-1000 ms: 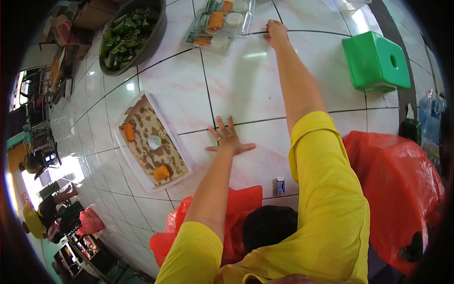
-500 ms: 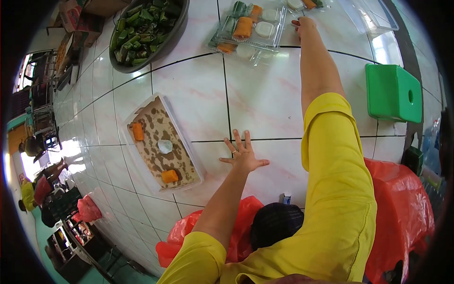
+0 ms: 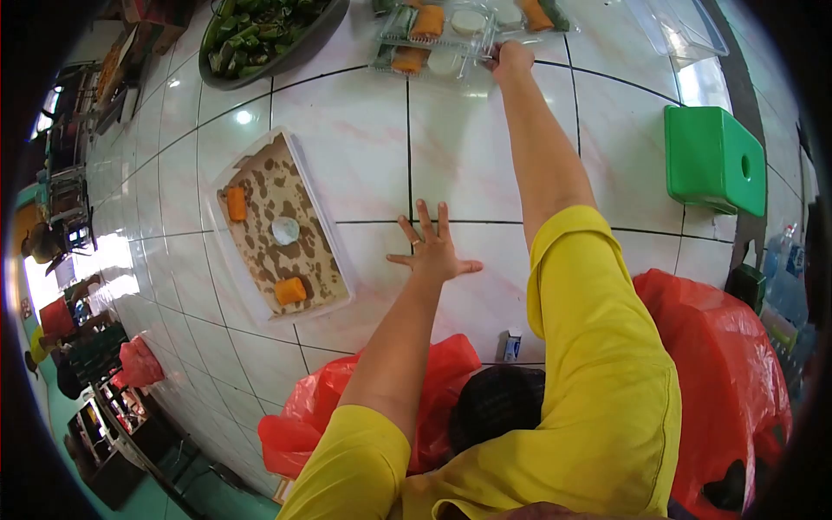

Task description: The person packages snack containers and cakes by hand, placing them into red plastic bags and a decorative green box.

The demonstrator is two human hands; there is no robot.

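My left hand [image 3: 433, 256] lies flat on the tiled floor [image 3: 472, 186], fingers spread, holding nothing. At the top of the view, my right hand [image 3: 511, 59] has its fingers curled at the near edge of a clear plastic food container [image 3: 562, 26] holding an orange roll and a green wrapped piece. Close to its left are stacked clear containers [image 3: 478, 50] with orange rolls, white round cakes and green pieces. The fingertips are partly hidden. Left of my left hand sits a plastic tray [image 3: 334, 276], its brown lining bearing two orange rolls [image 3: 290, 290] and a white round piece [image 3: 284, 230].
A dark basin [image 3: 260, 76] of green leaf-wrapped pieces stands upper left. At right are a green plastic box [image 3: 706, 156] and red plastic bags [image 3: 693, 347]. An open clear container [image 3: 685, 35] lies upper right. A small box [image 3: 512, 345] lies near my knees.
My right hand has moved left, and the right-hand food container has come nearer, beside the stack. My left hand stays spread on the floor. The whole view has shifted.
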